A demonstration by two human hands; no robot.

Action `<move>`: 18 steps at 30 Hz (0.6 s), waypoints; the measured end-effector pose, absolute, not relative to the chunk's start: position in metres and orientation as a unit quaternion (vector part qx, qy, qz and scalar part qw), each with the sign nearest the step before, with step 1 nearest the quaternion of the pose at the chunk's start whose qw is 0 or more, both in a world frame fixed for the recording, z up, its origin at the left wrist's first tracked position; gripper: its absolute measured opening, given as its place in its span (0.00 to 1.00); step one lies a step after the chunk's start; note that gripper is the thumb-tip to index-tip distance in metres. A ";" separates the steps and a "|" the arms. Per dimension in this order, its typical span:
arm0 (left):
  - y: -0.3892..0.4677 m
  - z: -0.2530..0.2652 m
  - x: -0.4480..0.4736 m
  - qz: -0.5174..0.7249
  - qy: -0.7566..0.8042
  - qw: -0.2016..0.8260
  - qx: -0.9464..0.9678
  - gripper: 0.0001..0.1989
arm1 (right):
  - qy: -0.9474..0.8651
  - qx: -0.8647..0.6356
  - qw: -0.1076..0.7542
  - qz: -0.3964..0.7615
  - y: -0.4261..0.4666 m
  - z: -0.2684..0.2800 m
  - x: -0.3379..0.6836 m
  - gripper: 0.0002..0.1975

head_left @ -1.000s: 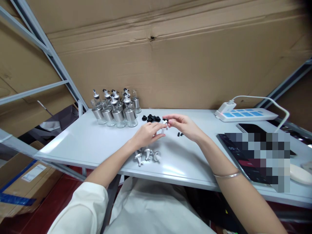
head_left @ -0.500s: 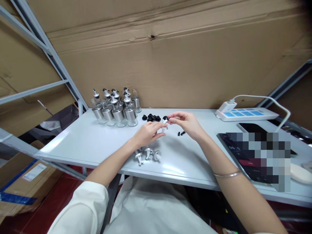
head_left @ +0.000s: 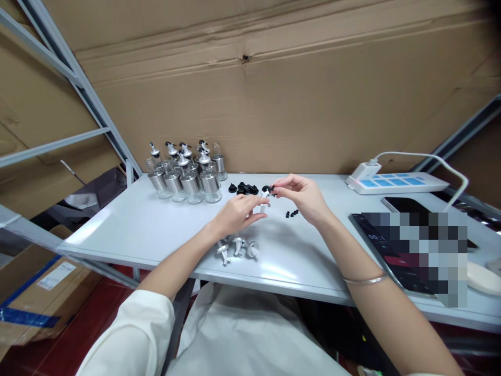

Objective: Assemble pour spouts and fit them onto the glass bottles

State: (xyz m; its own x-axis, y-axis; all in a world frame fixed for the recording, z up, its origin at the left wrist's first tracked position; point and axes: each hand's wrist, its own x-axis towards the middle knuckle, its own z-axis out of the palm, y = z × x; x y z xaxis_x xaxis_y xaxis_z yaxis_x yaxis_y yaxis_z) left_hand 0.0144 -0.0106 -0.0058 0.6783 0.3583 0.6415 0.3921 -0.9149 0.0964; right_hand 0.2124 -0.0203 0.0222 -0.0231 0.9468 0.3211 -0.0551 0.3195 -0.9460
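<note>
My left hand (head_left: 237, 213) is closed on a silver pour spout (head_left: 263, 209), gripped between thumb and fingers above the table. A curved black piece (head_left: 266, 188) shows at the spout's top. My right hand (head_left: 303, 197) pinches a small black part beside that top; whether the part touches the spout I cannot tell. Several loose silver pour spouts (head_left: 237, 246) lie near the front edge, below my left wrist. Several black stoppers (head_left: 241, 188) lie in a cluster behind my left hand. Tiny black pieces (head_left: 291, 214) rest under my right hand.
Glass bottles with steel sleeves (head_left: 190, 186) stand at the back left, several with spouts fitted. On the right are a white power strip (head_left: 395, 183) with a plugged-in charger (head_left: 365, 171), a dark phone (head_left: 407, 206) and a tablet-like screen (head_left: 376, 250). Cardboard (head_left: 289, 104) walls the back.
My right fingers have shifted slightly right, away from the spout's top, with a small black part at their tips. My left hand has barely moved.
</note>
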 end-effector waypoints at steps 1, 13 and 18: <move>-0.011 -0.006 0.014 -0.346 -0.204 0.024 -0.916 0.15 | -0.575 -0.393 0.577 0.426 -0.020 0.022 0.212 0.14; -0.010 -0.009 0.016 -0.349 -0.206 0.014 -0.914 0.15 | -0.581 -0.382 0.561 0.449 -0.019 0.016 0.210 0.13; -0.009 -0.010 0.015 -0.349 -0.210 0.009 -0.913 0.16 | -0.564 -0.379 0.568 0.465 -0.019 0.014 0.208 0.13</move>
State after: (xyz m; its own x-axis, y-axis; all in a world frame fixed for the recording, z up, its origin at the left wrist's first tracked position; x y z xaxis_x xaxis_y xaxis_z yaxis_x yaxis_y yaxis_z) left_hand 0.0150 -0.0089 -0.0100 0.6680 0.3774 0.6413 0.3894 -0.9117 0.1309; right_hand 0.2084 -0.0188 0.0142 -0.0680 0.9554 0.2873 -0.1002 0.2800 -0.9548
